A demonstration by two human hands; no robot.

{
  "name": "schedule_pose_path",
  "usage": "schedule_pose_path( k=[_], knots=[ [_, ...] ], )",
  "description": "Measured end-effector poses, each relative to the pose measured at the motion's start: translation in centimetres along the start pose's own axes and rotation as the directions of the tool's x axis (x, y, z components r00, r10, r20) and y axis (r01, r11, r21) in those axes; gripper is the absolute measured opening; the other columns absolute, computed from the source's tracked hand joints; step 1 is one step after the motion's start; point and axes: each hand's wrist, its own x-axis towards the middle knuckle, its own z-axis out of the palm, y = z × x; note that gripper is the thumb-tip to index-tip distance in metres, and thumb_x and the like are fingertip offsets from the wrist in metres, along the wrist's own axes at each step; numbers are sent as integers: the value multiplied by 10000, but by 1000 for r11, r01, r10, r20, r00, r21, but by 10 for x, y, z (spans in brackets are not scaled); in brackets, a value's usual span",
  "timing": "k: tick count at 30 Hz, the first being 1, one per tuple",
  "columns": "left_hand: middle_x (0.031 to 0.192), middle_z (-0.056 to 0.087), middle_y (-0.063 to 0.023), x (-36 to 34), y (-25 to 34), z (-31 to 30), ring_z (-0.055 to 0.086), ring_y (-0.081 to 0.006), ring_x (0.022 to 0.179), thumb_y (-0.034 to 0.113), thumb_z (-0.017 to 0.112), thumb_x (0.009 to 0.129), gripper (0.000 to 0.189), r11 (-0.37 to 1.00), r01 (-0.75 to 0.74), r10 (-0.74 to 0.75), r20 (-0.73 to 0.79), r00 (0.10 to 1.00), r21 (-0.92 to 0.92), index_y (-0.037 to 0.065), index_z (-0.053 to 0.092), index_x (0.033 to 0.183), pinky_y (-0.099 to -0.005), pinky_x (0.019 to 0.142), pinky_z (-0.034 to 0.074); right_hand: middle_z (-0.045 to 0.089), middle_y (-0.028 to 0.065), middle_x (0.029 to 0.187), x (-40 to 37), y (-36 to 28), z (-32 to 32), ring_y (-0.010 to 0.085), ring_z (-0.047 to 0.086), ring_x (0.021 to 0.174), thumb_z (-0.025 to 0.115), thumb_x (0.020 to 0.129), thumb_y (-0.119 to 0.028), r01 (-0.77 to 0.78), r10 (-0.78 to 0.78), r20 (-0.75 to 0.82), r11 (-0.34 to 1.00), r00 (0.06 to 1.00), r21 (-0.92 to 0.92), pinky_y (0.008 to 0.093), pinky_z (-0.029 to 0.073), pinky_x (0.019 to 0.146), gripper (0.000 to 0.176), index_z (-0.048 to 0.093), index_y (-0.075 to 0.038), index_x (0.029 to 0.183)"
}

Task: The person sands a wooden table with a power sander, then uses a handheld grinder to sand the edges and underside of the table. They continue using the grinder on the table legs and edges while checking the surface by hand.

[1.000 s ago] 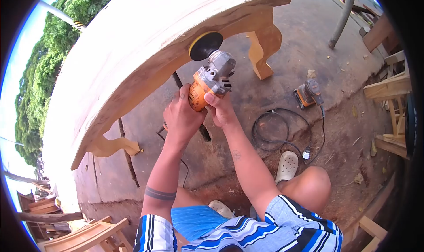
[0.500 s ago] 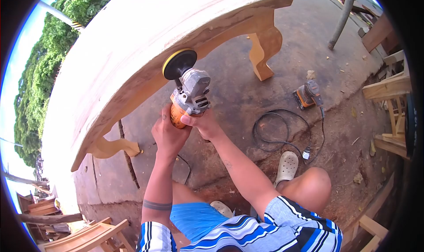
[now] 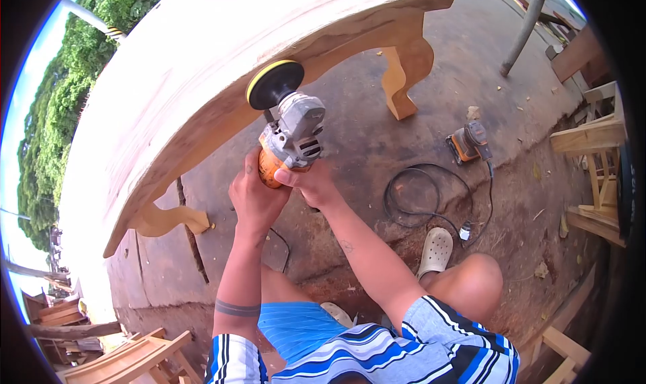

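My left hand (image 3: 259,194) is wrapped round the orange body of an angle grinder (image 3: 293,133), which has a grey metal head. My right hand (image 3: 313,184) grips the same body from the other side, its thumb across the orange casing. The grinder's round black pad with a yellow rim (image 3: 274,85) is against or very close to the curved edge of a pale wooden table (image 3: 222,98). The table has carved, curvy legs.
An orange and grey sander (image 3: 470,142) lies on the ground at the right, beside a coiled black cable (image 3: 412,194) with a plug. Wooden frames (image 3: 592,135) stand at the far right, and a wooden chair (image 3: 134,360) at the lower left. A post (image 3: 528,30) rises at the upper right.
Both hands and the grinder have shifted slightly upward in view, with the pad a little farther up along the table edge. The grip looks the same.
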Motion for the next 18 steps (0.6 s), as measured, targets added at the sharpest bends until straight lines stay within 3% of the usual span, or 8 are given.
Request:
schedule_pose_path(
  k=[3,6,7,14,18],
  knots=[
    [871,710,-174,-15,-18,-8,717,-359,814,166,815,690,581,999,31,-34,-72,997,-42,58,543,1192,-409,704,561,655,36,1149,-7,11,18,125,610,1052,924,679,-266,-53,53,3,995,999,-88,305,485,953,667,602,-50,1223],
    [877,710,-183,-17,-19,-7,720,-360,821,172,816,701,582,993,33,-42,-78,996,-115,45,539,1196,-398,709,561,617,49,1211,-7,8,21,144,576,1129,907,692,-272,-73,80,37,984,996,-160,324,467,989,718,558,-41,1275],
    [891,712,-186,-15,-16,-4,720,-360,823,179,822,696,609,990,18,-29,-73,997,-143,44,532,1215,-398,713,562,660,42,1140,-6,4,18,126,615,1046,925,675,-260,-46,48,11,987,999,-157,301,490,938,669,602,-46,1220],
    [913,709,-182,28,49,21,706,-379,821,193,796,683,609,992,1,3,36,999,-130,67,532,1217,-441,713,557,653,50,1154,10,-56,-14,133,620,1051,875,741,-222,90,-94,-105,995,990,-40,315,506,940,589,598,-24,1223],
    [901,707,-189,36,60,33,701,-388,810,193,780,679,607,997,-20,24,45,999,-77,68,531,1219,-457,703,552,648,50,1164,16,-66,-31,139,620,1064,861,757,-188,139,-141,-96,990,985,-26,322,510,948,567,596,-19,1229]
  ],
)
